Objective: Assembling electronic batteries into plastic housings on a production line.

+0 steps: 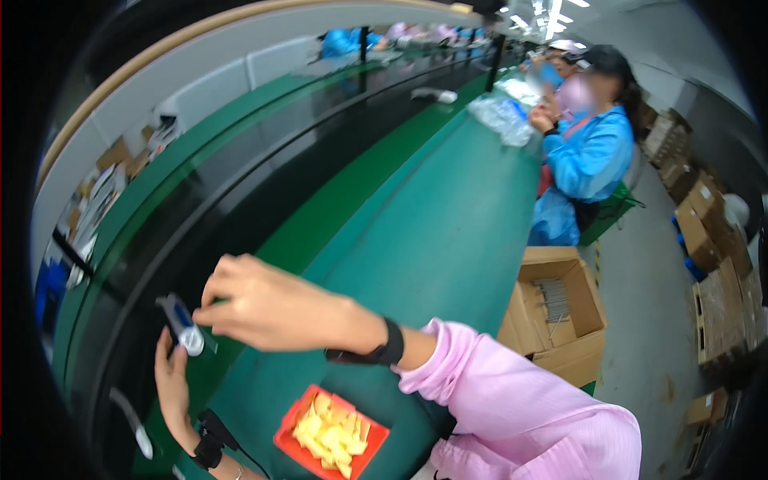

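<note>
A small item (190,339) with a round white end and a narrow clear and dark-blue part is over the black belt at the left. My left hand (171,382) is beside its white end, fingers stretched and a little apart; whether a fingertip touches it cannot be made out. From the right, my right hand (268,308) reaches across, its thumb and fingers pinched together close to the item. What sits in that pinch is blurred and too small to name. Nearer me, a red tray (290,436) holds pale yellow pieces (330,430) on the green work surface.
Another slim white-tipped item (142,440) lies on the black belt (232,200). Clear plastic bags (504,120) rest farther up the green surface (416,232). A co-worker in blue (596,156) stands at the right, beyond an open carton (524,320) of grey rods (552,300).
</note>
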Demonstrator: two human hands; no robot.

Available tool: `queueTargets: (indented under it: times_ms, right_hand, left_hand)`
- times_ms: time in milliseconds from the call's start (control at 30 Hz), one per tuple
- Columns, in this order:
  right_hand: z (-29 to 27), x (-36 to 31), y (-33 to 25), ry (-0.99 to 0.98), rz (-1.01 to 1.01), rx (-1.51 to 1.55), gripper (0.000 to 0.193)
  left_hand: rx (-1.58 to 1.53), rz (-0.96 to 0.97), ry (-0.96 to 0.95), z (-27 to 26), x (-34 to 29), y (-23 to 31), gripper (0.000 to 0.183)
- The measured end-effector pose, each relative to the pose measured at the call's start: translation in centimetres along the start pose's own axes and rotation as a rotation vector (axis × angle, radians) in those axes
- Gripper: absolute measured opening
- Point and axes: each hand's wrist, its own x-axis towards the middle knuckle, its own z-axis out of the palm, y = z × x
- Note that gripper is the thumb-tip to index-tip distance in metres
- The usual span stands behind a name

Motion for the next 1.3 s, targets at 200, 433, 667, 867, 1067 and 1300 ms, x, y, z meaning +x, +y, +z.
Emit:
queueTargets:
  times_ms: [200,433,667,867,1067,1300]
  right_hand:
    - [-3.6,-0.4,1.0,-0.046,0.123,-0.107,0.024]
    - [-5.3,-0.9,0.6,-0.139,0.255,0.020,0.025]
    - [-4.9,-0.6,-0.3,-0.182,0.250,0.038,0.025]
    - [-4.1,0.1,-2.2,-0.121,0.240,0.109,0.025]
    - [-1.5,0.4,-3.0,-0.077,0.219,0.158,0.031]
    - [1.8,0.4,-3.1,-0.124,0.438,1.218,0.035]
  left_hand:
    - [0.367,-0.092,0.261,-4.3,-11.6,11.1,0.037]
    - [0.894,-0.438,0.439,-7.9,-25.2,4.6,0.020]
    - [1.262,-0.478,0.416,-3.6,-25.2,-3.9,0.032]
    - [1.136,-0.196,0.458,-2.9,-22.9,0.3,0.026]
    - [-0.116,0.262,0.244,1.2,-15.2,11.1,0.037]
    - [-0.543,0.356,0.026,7.1,-9.3,14.9,0.037]
